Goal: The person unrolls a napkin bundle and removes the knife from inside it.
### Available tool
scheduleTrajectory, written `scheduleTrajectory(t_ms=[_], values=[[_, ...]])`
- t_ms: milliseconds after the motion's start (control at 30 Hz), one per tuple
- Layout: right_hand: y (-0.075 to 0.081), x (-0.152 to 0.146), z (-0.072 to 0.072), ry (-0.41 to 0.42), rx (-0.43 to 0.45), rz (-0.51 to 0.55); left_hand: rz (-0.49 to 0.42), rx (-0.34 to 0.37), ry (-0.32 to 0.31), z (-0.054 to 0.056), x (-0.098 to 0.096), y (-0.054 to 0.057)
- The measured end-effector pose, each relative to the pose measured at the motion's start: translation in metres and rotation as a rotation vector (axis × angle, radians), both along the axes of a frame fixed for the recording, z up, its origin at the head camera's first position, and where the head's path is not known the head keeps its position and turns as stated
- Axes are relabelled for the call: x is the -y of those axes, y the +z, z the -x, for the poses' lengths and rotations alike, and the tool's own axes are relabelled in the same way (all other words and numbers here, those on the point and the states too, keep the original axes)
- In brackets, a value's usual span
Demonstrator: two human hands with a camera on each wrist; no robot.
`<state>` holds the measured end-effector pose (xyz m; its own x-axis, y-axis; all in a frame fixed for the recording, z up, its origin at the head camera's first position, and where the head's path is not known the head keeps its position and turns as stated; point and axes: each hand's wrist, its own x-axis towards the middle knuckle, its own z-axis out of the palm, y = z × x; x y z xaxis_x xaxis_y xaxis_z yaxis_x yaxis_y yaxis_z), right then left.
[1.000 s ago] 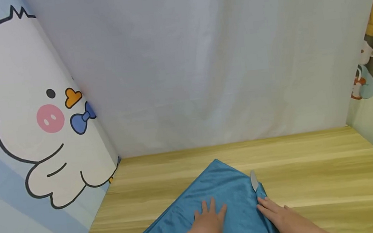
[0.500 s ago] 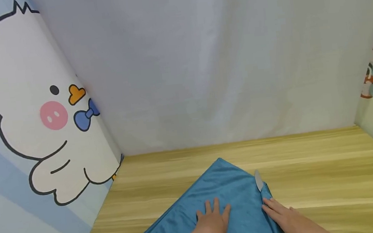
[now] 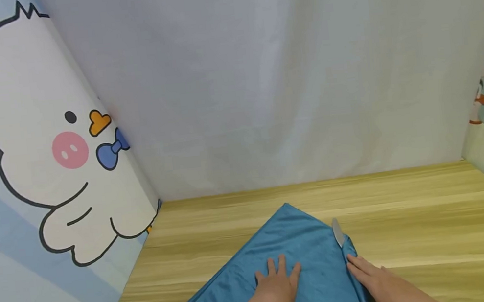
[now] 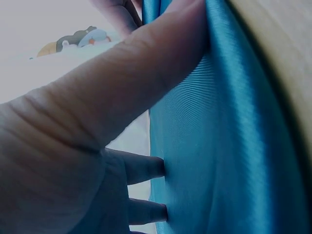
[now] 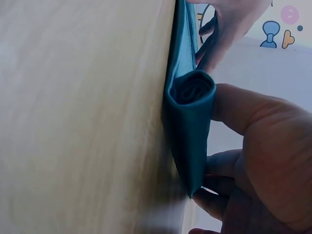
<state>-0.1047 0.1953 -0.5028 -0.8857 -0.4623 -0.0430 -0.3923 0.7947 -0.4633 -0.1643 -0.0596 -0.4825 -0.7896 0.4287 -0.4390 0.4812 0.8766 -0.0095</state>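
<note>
A blue satiny cloth (image 3: 319, 256) lies folded to a point on the wooden table, its right edge wound into a tight roll (image 5: 187, 131). From the far end of that roll sticks the rounded metal blade of a knife (image 3: 337, 232); the rest of it is hidden in the cloth. My left hand (image 3: 272, 293) rests with spread fingers on the middle of the cloth, thumb and fingertips touching the fabric in the left wrist view. Along the roll lies my right hand (image 3: 382, 284), its fingers extended and pressing on it, with the thumb at the near end.
Around the cloth, the wooden table (image 3: 431, 219) extends to both sides and to the back. A pale curtain (image 3: 287, 77) hangs behind its far edge. Cartoon-printed sheets stand at the sides, with a white duck (image 3: 30, 119) on the left.
The view has shifted slightly. My right hand and the rolled edge have moved a little to the right relative to the cloth's far point. My left hand keeps its place on the cloth.
</note>
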Motion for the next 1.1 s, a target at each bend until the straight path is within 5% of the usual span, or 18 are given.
scheduleTrajectory(t_ms=[433, 767, 1100], values=[[0.000, 0.003, 0.005, 0.021, -0.054, -0.102, 0.015, -0.003, 0.004, -0.001, 0.000, 0.001], [0.011, 0.002, 0.006, -0.039, 0.100, -0.101, 0.009, -0.002, -0.002, 0.000, 0.001, 0.001], [0.010, -0.014, 0.005, -0.030, 0.137, -0.030, 0.007, -0.011, -0.001, -0.001, 0.002, 0.001]])
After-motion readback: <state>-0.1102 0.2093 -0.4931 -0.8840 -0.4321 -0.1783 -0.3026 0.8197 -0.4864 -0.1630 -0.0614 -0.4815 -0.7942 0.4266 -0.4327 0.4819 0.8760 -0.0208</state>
